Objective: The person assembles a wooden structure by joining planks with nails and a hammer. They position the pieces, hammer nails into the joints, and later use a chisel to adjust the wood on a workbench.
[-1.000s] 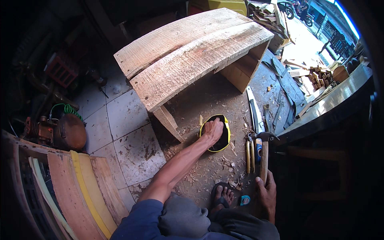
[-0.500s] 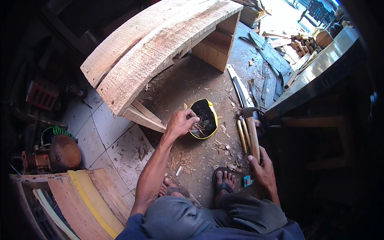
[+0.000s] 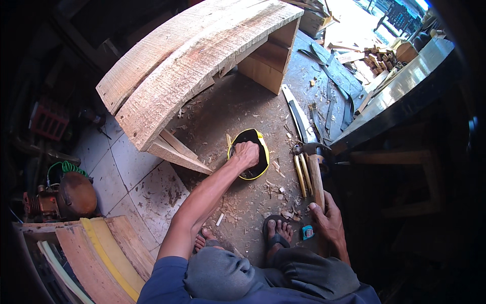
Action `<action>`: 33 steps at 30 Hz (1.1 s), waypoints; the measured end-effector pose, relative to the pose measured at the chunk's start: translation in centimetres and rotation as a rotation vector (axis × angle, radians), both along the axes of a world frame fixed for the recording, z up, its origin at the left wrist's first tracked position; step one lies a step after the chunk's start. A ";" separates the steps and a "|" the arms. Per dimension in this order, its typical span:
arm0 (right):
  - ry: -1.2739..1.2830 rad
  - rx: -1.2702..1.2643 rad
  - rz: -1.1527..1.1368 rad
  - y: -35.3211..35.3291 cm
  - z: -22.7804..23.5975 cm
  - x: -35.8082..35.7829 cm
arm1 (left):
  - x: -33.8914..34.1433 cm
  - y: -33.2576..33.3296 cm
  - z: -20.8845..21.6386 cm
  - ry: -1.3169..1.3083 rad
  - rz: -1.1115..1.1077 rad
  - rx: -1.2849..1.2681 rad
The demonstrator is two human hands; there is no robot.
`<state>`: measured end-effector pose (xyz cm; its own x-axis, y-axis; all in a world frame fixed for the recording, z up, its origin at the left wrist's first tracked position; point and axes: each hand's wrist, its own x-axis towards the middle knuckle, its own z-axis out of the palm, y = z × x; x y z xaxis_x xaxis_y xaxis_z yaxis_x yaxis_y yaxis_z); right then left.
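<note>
Left hand (image 3: 247, 154) inside yellow-rimmed container (image 3: 261, 139); rim surrounds fingers, their spread and hold hidden, cannot tell. Right fingers (image 3: 317, 209) closed round lower handle of hammer (image 3: 317, 185), head beyond them. Hammer looks stiff, head-heavy; grip low on wood. Container likely light; take by rim. Teal tape measure (image 3: 308, 232) just left of right fingers.
</note>
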<state>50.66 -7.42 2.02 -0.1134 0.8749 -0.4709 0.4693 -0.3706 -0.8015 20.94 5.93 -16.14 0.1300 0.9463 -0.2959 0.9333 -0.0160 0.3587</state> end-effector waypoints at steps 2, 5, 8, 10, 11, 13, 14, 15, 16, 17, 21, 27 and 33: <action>0.001 0.010 -0.073 -0.4 -0.3 0.9 | 0.6 1.2 0.2 -0.107 0.061 -0.083; -0.010 0.020 -0.098 -0.4 -0.9 1.8 | 4.0 3.2 -2.0 -0.256 0.323 -0.152; -0.028 0.066 -0.057 -0.8 -2.4 2.0 | 8.7 9.2 -13.5 -0.241 0.260 -0.434; 0.057 0.023 0.055 -0.9 -2.8 0.6 | 4.4 9.4 -21.4 -0.037 0.403 -0.490; 0.041 0.033 0.092 -0.4 -2.2 -0.2 | 4.8 10.1 -24.8 -0.006 0.432 -0.503; 0.067 0.052 0.142 -1.3 -0.4 -0.9 | 2.7 9.8 -25.9 0.046 0.488 -0.503; 0.114 0.072 0.182 -1.4 -0.1 -1.2 | 0.6 8.3 -25.7 0.075 0.501 -0.528; 0.123 0.073 0.247 -1.5 -0.4 -2.2 | -0.4 5.3 -26.0 0.027 0.561 -0.523; 0.065 0.141 0.112 -0.4 -0.4 -0.7 | 5.9 9.4 -20.3 -0.076 0.440 -0.433; 0.003 0.150 0.053 -0.1 -0.1 -0.5 | 8.2 9.2 -15.8 -0.202 0.411 -0.364; -0.005 0.139 0.038 -0.5 0.9 -1.0 | 2.6 0.9 0.1 -0.628 0.507 -0.231; 0.037 0.125 0.062 -0.3 0.8 -1.6 | -3.1 -11.2 15.2 -1.483 0.314 -0.406; 0.117 0.244 0.085 1.9 2.7 -3.6 | -10.1 -18.6 29.6 -1.626 0.420 0.586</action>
